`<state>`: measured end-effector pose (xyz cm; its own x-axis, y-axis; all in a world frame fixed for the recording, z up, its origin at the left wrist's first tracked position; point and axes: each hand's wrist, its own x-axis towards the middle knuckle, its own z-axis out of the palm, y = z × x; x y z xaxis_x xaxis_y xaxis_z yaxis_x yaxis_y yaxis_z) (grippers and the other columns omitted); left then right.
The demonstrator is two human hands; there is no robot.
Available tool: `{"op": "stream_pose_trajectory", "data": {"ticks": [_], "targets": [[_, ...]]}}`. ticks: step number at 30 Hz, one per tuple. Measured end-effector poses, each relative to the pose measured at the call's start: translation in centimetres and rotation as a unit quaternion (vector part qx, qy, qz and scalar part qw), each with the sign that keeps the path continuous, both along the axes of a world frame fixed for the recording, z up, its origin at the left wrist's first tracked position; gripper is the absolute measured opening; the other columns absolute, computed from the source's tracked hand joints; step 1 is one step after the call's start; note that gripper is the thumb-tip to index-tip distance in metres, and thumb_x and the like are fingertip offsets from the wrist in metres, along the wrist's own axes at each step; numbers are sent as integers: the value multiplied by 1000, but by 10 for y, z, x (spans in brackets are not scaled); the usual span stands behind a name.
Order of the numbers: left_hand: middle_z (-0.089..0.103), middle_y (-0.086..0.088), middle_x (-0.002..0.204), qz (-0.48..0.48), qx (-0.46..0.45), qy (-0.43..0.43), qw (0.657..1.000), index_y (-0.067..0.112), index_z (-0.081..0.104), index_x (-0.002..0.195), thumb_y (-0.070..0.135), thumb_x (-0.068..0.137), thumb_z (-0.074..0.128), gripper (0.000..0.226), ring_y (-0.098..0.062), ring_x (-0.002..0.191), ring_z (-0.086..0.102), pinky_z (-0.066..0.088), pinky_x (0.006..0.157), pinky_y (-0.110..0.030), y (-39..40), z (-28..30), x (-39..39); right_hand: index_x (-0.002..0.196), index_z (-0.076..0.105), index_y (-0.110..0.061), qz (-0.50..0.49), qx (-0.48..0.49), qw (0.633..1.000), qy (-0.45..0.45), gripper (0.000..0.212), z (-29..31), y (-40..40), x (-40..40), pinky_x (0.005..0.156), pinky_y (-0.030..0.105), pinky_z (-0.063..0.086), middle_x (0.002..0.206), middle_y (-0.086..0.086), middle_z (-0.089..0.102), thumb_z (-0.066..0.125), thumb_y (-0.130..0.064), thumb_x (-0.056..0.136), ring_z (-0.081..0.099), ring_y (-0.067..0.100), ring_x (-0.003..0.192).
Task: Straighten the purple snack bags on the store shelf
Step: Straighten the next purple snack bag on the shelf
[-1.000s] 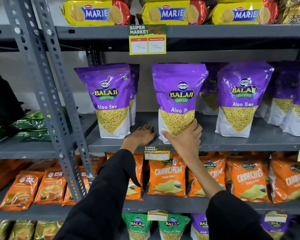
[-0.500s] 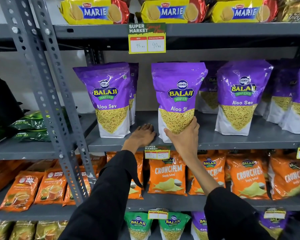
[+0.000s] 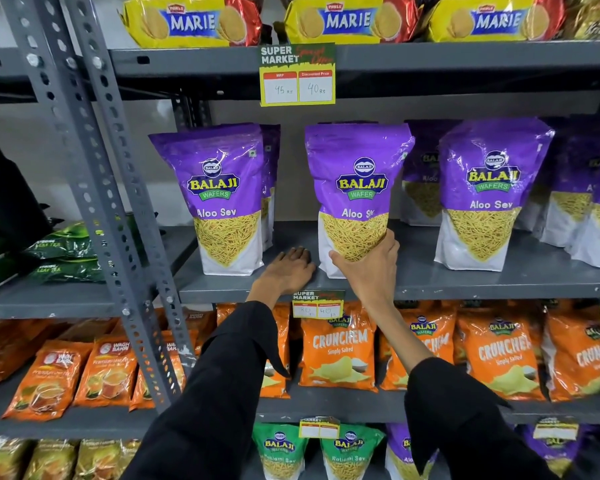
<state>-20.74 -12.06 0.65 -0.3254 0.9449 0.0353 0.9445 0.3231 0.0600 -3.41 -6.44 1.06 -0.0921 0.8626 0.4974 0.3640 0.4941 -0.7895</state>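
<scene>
**Inspector:** Head view. The right hand [image 3: 369,268] grasps the base of the middle purple bag [image 3: 357,199], thumb on its lower left corner, fingers wrapped round the lower right side. The bag stands on the grey shelf [image 3: 465,282], roughly upright above the grip.

**Clerk:** And the left hand [image 3: 288,270]?

**Inspector:** Flat on the shelf, palm down, holding nothing, just left of the grip. Further left stands another purple bag [image 3: 222,199]; right of the grip, a third [image 3: 489,192], with more behind.

**Clerk:** Which step?

**Inspector:** Squaring the middle bag, I judge. Next it wants seating flat, face forward, in line with its neighbours, then release.
</scene>
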Motion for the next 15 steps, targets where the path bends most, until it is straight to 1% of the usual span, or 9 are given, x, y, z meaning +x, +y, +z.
{"op": "stream_pose_trajectory", "data": {"ticks": [7, 15], "targets": [[6, -9, 172, 3, 3, -11, 1000, 10, 11, 162, 40, 107, 14, 63, -23, 159, 3, 5, 128, -44, -2, 2, 2, 149, 28, -11, 7, 0, 1000, 0, 115, 1, 7, -6, 99, 48, 55, 142, 11, 43, 88, -59, 64, 53, 30, 130], [7, -11, 171, -4, 3, 2, 1000, 7, 11, 162, 37, 108, 14, 62, -23, 159, 5, 7, 128, -45, -2, 2, 3, 148, 29, -9, 21, -7, 1000, 13, 116, 0, 13, -7, 100, 50, 54, 141, 12, 43, 90, -56, 62, 52, 31, 129]]}}
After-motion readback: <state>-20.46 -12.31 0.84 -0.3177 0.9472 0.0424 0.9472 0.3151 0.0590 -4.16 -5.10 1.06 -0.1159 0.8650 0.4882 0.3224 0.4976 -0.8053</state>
